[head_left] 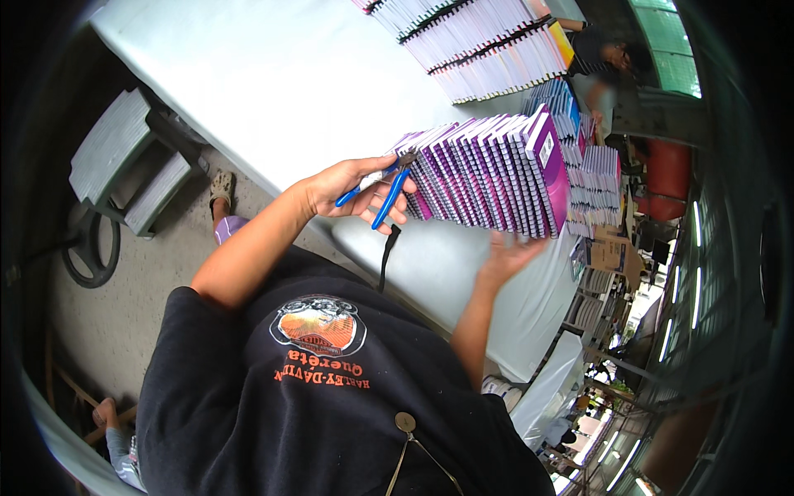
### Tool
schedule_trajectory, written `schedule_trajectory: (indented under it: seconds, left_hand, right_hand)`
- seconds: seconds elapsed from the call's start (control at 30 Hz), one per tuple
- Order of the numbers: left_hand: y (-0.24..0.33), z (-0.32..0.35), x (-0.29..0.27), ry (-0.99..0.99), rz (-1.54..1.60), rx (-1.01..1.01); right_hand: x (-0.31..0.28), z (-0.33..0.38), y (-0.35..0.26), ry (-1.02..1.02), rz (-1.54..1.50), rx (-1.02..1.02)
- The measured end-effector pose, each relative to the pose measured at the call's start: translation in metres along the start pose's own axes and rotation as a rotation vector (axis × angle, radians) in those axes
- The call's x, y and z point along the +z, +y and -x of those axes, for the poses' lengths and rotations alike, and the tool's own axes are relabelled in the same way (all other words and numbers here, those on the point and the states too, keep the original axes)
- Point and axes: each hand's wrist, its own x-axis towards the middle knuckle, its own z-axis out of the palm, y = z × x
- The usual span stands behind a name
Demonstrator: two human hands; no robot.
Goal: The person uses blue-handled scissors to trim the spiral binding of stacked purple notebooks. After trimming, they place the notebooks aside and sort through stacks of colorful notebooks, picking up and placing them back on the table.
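My left hand is closed around a pair of small cutting pliers with blue handles. The jaws point up beside the left end of a long row of spiral notebooks. These have purple covers and stand packed side by side, bindings toward me. At the row's near right corner is my right hand, its thumb and fingers apart against the notebooks' lower edge. Some of its fingertips are hidden by the notebooks.
A white-covered table carries the notebooks. More rows of bound books stand at the back, and blue ones lie behind the purple row. A grey plastic step stool is on the floor at left. A person is across the table.
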Motion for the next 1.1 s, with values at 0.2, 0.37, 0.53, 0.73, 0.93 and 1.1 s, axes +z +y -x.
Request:
schedule_trajectory:
  seconds: [0.2,0.37,0.53,0.73,0.93,1.1]
  left_hand:
    - [0.003,0.000,-0.002,-0.021,0.078,-0.033]
    - [0.003,0.002,-0.003,-0.031,0.084,-0.043]
    - [0.001,-0.001,-0.010,-0.072,0.094,-0.048]
    - [0.004,0.002,0.005,0.015,0.042,-0.053]
    - [0.002,0.001,0.029,0.583,-1.033,0.130]
    - [-0.011,-0.008,0.020,0.722,-1.394,0.170]
  right_hand:
    - [0.037,0.048,0.052,-0.275,-0.234,0.296]
    - [0.061,0.026,0.030,-0.345,-0.306,0.250]
    - [0.069,0.026,0.024,-0.285,-0.278,0.250]
    - [0.070,0.029,0.041,-0.274,-0.271,0.246]
    - [0.069,0.030,0.043,-0.312,-0.288,0.321]
    - [0.073,0.029,0.043,-0.240,-0.242,0.183]
